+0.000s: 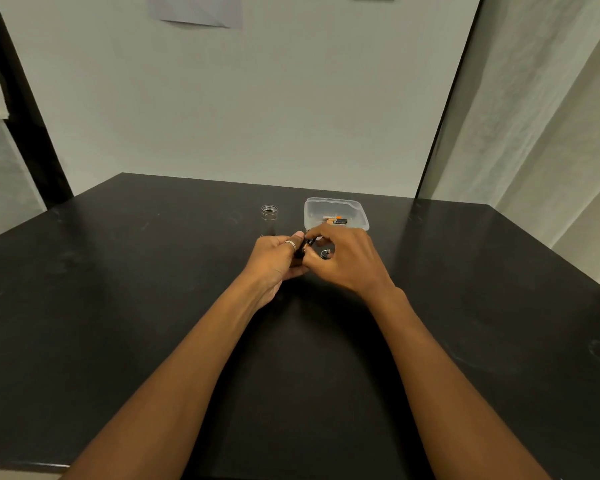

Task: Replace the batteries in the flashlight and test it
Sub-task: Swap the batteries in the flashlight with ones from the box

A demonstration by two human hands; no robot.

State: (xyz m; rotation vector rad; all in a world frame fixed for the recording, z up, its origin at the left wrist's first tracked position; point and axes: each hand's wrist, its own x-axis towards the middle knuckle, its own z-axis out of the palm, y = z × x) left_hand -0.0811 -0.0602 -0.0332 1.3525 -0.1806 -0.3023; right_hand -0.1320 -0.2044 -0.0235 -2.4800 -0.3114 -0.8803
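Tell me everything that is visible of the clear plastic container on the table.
The clear plastic container is a shallow, translucent box with rounded corners and no lid on it. It stands upright on the black table, just beyond the right hand, which covers its near edge. Inside lie batteries, orange and black; their number is unclear.

Single head-worn wide-angle view, looking forward-down across table [136, 289] toward wall [257, 116].

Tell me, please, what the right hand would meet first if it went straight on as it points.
Probably the left hand, just beyond the black part that both hands pinch; depth is unclear.
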